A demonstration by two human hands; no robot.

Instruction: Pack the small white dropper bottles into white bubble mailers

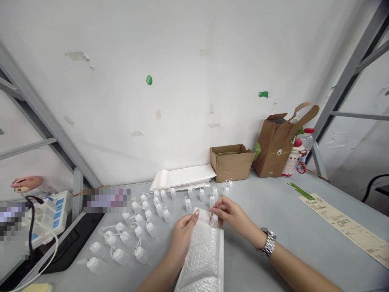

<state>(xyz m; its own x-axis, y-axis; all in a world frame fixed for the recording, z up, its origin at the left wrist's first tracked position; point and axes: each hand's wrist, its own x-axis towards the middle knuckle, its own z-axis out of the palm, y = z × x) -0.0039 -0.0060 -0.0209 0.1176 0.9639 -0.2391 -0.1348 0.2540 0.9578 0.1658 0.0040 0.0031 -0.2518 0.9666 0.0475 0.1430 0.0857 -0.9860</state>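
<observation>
The left hand (pixel 183 230) pinches a white, rectangular bubble-plastic mailer (pixel 204 252) near twelve o'clock; there the right hand (pixel 228 211) grips a small, translucent white-capped bottle (pixel 214 221) — seemingly an inserting step, calling for a spread mouth.

The bottom edge cuts off the bubble mailer (pixel 203 252); lettering on the printed strip (pixel 343 224) is too small to read.
</observation>
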